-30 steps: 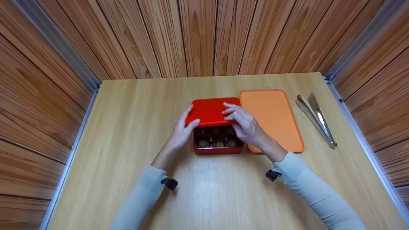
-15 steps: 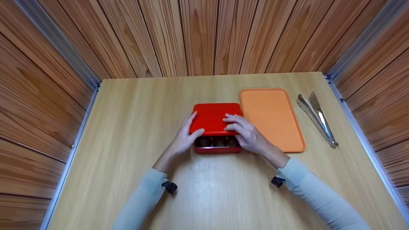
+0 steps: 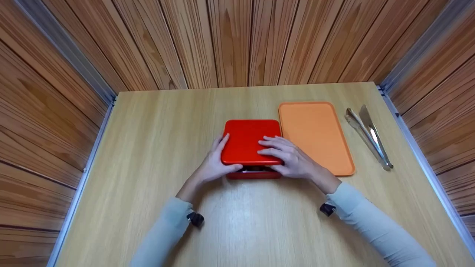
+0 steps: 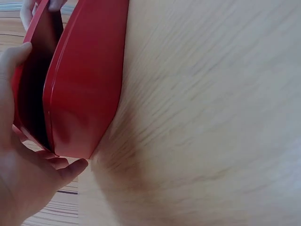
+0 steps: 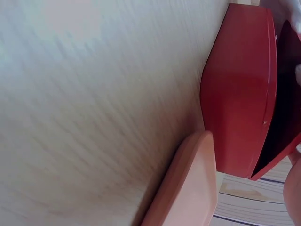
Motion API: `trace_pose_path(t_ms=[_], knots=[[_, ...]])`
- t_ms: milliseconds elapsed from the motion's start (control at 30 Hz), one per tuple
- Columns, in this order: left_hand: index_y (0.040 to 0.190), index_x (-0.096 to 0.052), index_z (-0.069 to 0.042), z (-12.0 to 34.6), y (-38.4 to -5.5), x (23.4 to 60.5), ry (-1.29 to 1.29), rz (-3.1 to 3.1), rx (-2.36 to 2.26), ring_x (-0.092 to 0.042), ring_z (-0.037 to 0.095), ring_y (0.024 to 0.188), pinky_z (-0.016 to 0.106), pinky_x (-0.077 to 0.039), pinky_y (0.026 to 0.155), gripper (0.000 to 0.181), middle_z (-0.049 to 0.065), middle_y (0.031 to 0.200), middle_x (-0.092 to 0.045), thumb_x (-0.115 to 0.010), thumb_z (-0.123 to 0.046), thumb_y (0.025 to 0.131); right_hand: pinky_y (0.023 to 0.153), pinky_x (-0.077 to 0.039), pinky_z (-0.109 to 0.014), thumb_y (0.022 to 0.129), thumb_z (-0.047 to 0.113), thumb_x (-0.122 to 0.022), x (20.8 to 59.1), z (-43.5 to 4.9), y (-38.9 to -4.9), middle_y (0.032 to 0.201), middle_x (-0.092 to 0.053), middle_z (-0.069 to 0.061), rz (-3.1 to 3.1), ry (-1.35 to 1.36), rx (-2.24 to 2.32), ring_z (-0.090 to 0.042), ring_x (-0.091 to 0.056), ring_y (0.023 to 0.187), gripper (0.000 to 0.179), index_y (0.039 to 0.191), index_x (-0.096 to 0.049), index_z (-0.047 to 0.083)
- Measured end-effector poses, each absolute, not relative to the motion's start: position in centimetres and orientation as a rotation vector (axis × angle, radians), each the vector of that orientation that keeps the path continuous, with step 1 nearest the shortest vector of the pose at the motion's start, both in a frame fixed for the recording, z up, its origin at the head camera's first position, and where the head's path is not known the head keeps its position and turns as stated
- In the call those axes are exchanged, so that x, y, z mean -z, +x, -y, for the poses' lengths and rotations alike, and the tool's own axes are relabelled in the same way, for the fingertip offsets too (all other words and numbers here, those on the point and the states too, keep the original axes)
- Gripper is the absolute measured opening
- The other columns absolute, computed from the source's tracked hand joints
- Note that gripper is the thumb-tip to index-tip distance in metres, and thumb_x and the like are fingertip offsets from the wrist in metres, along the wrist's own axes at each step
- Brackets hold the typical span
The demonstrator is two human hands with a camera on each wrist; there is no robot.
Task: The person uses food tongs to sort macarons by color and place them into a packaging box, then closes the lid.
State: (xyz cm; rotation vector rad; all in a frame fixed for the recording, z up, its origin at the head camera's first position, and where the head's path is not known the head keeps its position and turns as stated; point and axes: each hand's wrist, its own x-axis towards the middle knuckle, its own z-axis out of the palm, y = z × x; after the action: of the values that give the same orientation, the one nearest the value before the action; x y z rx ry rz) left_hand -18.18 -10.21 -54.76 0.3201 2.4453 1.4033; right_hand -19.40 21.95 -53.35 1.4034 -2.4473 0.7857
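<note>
A red lid (image 3: pixel 248 139) lies tilted over a red box (image 3: pixel 254 175), meeting it at the back and raised at the front. A narrow dark gap shows along the front edge. My left hand (image 3: pixel 213 166) grips the lid's left side, its thumb at the front corner. On the right, my right hand (image 3: pixel 291 158) holds the lid with fingers spread on top and thumb at the front edge. From the left wrist, the box wall (image 4: pixel 87 89) shows beside the wedge-shaped gap; the right wrist view has the same gap beyond the box's other end (image 5: pixel 237 89). The contents are mostly hidden.
An orange tray (image 3: pixel 315 137) lies right beside the box. Farther right, metal tongs (image 3: pixel 367 137) and a broad-bladed metal utensil (image 3: pixel 367 118) lie against each other. Wood-patterned panels (image 3: pixel 237 44) stand behind the table (image 3: pixel 159 133) and at both sides.
Both hands have lowered the lid's front edge toward the box, coming nearer the body. The gap at the front has shrunk, covering the dark compartments seen earlier.
</note>
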Motion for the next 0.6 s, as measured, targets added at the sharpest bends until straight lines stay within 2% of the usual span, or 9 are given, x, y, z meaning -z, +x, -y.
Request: trace_pose_path(t_ms=[200, 433, 600], knots=[[0.183, -0.011, -0.028, 10.21, -17.88, 54.80, 0.343, -2.448, -1.348, -0.012, 0.042, 0.179, 0.072, -0.030, 0.139, 0.121, 0.008, 0.193, 0.002, -0.089, -0.047, 0.093, 0.131, -0.040, -0.075, 0.093, 0.020, -0.087, 53.44, -22.40, -19.34, 0.163, -0.066, -0.019, 2.536, 1.404, -0.773, -0.047, -0.056, 0.156, 0.058, 0.148, -0.073, 0.014], [0.183, -0.014, -0.026, 10.38, -17.87, 54.89, 0.347, -2.453, -1.333, -0.013, 0.039, 0.179, 0.067, -0.036, 0.137, 0.122, 0.006, 0.194, -0.002, -0.091, -0.044, 0.091, 0.124, -0.049, -0.072, 0.089, 0.026, -0.091, 53.85, -22.54, -19.04, 0.158, -0.070, -0.017, 2.507, 1.394, -0.739, -0.042, -0.063, 0.149, 0.054, 0.140, -0.079, 0.016], [0.183, -0.011, -0.029, 10.79, -17.98, 55.14, 0.365, -2.419, -1.377, -0.012, 0.038, 0.179, 0.066, -0.036, 0.139, 0.128, 0.005, 0.194, -0.001, -0.095, -0.041, 0.087, 0.127, -0.047, -0.072, 0.097, 0.027, -0.084, 53.65, -22.64, -19.34, 0.158, -0.068, -0.019, 2.540, 1.251, -0.772, -0.045, -0.058, 0.154, 0.046, 0.140, -0.078, 0.013]])
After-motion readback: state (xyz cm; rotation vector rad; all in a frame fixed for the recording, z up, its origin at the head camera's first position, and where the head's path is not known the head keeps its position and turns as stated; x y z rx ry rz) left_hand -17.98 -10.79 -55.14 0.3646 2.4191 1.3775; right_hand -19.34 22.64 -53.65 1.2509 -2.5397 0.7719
